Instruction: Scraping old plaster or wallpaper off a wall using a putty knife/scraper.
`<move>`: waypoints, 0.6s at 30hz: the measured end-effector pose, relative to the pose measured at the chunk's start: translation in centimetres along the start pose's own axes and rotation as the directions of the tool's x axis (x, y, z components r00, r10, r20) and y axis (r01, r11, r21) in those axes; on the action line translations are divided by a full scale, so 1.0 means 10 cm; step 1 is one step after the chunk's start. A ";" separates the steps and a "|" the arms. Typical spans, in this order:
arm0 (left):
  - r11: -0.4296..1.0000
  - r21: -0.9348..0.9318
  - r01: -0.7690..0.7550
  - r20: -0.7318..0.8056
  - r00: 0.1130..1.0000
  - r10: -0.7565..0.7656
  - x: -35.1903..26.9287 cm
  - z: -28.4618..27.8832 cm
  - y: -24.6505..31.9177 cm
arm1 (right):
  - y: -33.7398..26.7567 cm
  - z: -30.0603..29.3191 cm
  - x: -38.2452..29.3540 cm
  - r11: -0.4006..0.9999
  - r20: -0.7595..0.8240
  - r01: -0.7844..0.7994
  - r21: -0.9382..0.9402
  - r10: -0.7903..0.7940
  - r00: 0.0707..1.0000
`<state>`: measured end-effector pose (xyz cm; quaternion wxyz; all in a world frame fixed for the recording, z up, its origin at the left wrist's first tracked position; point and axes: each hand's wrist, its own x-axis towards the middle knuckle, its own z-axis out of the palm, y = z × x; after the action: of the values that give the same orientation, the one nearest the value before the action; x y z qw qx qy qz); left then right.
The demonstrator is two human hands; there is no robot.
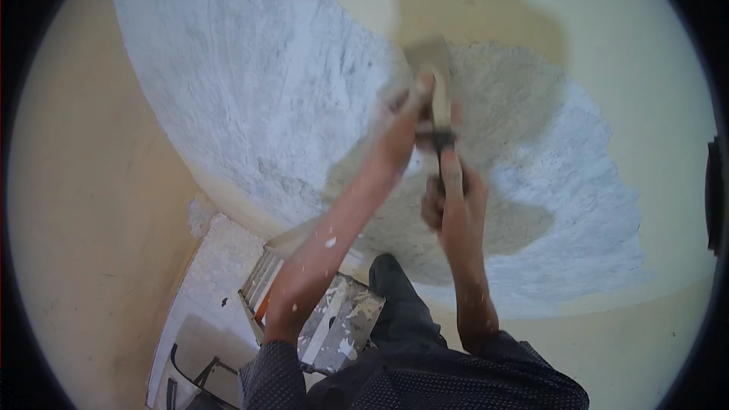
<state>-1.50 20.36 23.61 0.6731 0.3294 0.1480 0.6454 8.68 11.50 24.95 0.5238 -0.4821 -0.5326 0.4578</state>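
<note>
My right hand (458,199) is closed around the dark handle of a broad scraper or putty knife (439,91), held upright before the wall. Its wide blade is blurred at the top. My left hand (407,119) is at the blade's left side, fingers bent and blurred; whether it grips the blade, I cannot tell. Behind both hands is a wall with a large rough whitish-grey patch (285,97) bordered by cream paint (621,68). Pale flecks dot both forearms.
Beneath my left forearm stands a paint-spattered stepladder (359,310), close to my trouser leg. A black-framed chair (213,373) is on the floor at the lower left. A dark object (715,196) sits at the far right edge. Another cream wall (85,182) runs along the left.
</note>
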 end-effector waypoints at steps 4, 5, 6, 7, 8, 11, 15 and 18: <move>1.000 -0.004 0.028 -0.041 0.999 -0.028 0.04 -0.05 0.00 | -0.05 0.08 0.13 0.997 0.013 -0.050 0.054 0.049 0.999; 0.999 -0.029 -0.022 -0.022 1.000 0.022 0.07 -0.02 0.06 | -0.09 0.06 0.13 0.997 0.023 -0.044 0.061 0.042 0.999; 0.994 -0.022 -0.104 -0.062 0.993 0.103 0.06 0.06 0.21 | -0.08 0.03 0.12 0.997 0.023 -0.042 0.059 0.041 0.999; 0.994 -0.023 -0.106 -0.061 0.993 0.105 0.05 0.06 0.16 | -0.06 -0.01 0.07 0.992 0.027 -0.079 0.100 0.077 0.997; 1.000 -0.006 -0.025 -0.032 0.999 0.024 0.00 0.05 0.08 | -0.03 -0.06 0.01 0.983 0.033 -0.116 0.141 0.112 0.993; 0.999 0.014 0.044 -0.027 0.999 -0.044 -0.02 0.04 -0.01 | -0.02 -0.10 0.00 0.979 0.029 -0.129 0.157 0.126 0.992; 0.999 -0.035 0.010 0.035 0.999 -0.008 -0.03 0.04 0.05 | -0.03 -0.10 0.01 0.997 0.036 -0.063 0.050 0.062 0.997; 0.998 -0.024 -0.052 0.069 0.996 0.053 -0.05 0.04 -0.03 | 0.04 -0.22 -0.07 0.995 -0.025 0.006 -0.103 -0.008 1.000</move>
<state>-1.03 19.80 23.59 0.6642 0.3481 0.1087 0.6525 10.90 10.82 24.60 0.5067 -0.5123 -0.5503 0.4218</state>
